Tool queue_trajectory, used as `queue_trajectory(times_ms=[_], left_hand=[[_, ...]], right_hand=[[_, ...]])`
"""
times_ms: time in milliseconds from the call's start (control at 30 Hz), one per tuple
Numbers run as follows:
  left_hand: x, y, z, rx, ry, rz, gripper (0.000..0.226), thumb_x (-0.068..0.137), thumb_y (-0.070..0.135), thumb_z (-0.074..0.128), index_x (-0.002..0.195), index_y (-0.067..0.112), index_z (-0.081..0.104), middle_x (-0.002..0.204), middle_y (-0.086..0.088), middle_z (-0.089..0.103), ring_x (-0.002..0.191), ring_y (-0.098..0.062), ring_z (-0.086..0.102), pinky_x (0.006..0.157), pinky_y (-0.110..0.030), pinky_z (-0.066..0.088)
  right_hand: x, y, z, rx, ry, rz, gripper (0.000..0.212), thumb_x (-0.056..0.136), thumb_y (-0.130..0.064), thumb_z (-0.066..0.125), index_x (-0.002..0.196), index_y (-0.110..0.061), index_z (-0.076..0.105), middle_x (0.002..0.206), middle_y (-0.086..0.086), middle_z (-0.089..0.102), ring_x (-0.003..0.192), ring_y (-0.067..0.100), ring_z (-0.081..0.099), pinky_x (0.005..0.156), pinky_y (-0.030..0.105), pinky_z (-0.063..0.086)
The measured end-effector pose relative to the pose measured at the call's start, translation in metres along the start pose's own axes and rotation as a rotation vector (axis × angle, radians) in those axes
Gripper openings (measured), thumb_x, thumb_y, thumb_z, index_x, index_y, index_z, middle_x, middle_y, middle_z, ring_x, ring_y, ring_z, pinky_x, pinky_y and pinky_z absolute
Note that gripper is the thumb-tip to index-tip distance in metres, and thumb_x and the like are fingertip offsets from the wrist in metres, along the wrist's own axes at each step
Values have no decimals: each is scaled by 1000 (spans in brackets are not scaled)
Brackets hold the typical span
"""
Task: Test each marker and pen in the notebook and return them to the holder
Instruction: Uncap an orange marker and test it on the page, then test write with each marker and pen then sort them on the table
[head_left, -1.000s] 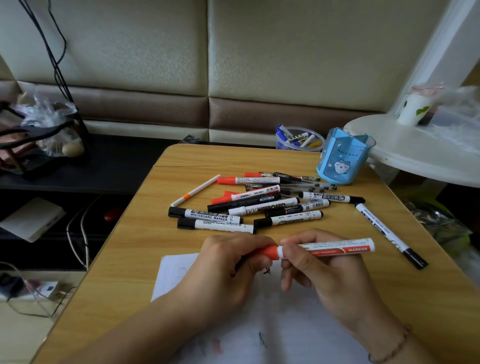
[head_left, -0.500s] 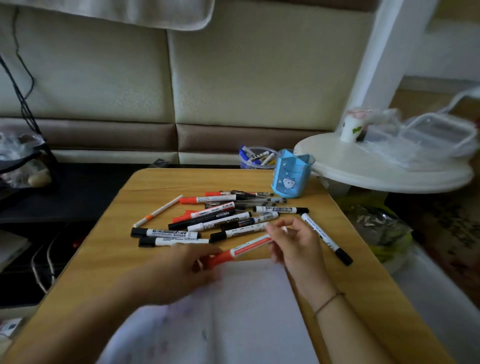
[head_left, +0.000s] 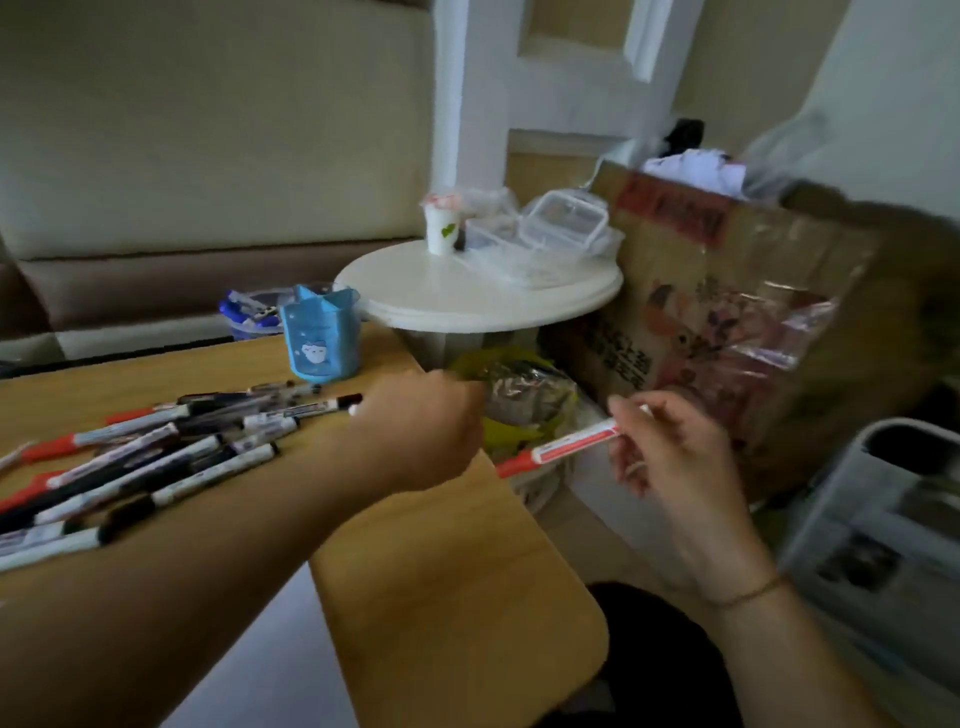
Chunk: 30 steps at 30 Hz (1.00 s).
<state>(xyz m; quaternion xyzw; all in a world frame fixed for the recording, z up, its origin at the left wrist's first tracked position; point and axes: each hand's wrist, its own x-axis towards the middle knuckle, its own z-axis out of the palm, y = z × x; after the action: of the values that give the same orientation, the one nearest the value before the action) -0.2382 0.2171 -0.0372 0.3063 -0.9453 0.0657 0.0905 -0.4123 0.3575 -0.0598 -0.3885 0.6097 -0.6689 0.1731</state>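
My right hand (head_left: 670, 457) pinches a red-capped whiteboard marker (head_left: 561, 447) by its white barrel, out past the right edge of the wooden table (head_left: 457, 571). My left hand (head_left: 421, 431) reaches across to that edge with its back towards me; its fingers are hidden. It does not touch the marker. The blue holder (head_left: 319, 338) stands upright at the table's far side. A pile of several red and black markers and pens (head_left: 156, 457) lies left of my left arm. The notebook's white page (head_left: 280, 649) shows under my left forearm.
A round white side table (head_left: 483, 306) carries a cup (head_left: 441, 228) and clear boxes (head_left: 561, 223). Below it sits a yellow-green bag (head_left: 519, 395). A cardboard box (head_left: 727, 312) and a grey appliance (head_left: 883, 519) stand right. A tub of blue pens (head_left: 249, 312) sits behind the holder.
My view has swung right. My right hand carried the red marker from above the notebook out past the table's right edge. My left hand let go of its red end and followed rightwards.
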Motion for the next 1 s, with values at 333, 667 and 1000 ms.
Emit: queue_trajectory(times_ms=[333, 667, 1000], left_hand=[[44, 145, 88, -374, -233, 640, 58, 88, 60, 54, 135, 27, 49, 131, 4, 53, 118, -18, 51, 95, -41, 47], [46, 130, 101, -507, -111, 568, 33, 95, 39, 54, 125, 25, 59, 124, 5, 59, 114, -16, 55, 94, -40, 48], [-67, -56, 63, -372, 63, 168, 38, 91, 52, 40, 117, 35, 63, 123, 14, 56, 115, -6, 52, 96, -33, 49]], right_hand=[[-49, 103, -126, -421, 177, 123, 25, 87, -26, 70, 70, -11, 60, 61, 7, 58, 56, 11, 53, 57, 30, 41], [-40, 113, -130, -476, 289, 185, 18, 89, -34, 65, 91, -16, 67, 73, 5, 68, 64, 16, 63, 58, 30, 46], [-12, 52, 1, -446, -46, -28, 8, 87, -30, 66, 79, -28, 65, 64, -7, 67, 57, 4, 61, 53, 24, 47]])
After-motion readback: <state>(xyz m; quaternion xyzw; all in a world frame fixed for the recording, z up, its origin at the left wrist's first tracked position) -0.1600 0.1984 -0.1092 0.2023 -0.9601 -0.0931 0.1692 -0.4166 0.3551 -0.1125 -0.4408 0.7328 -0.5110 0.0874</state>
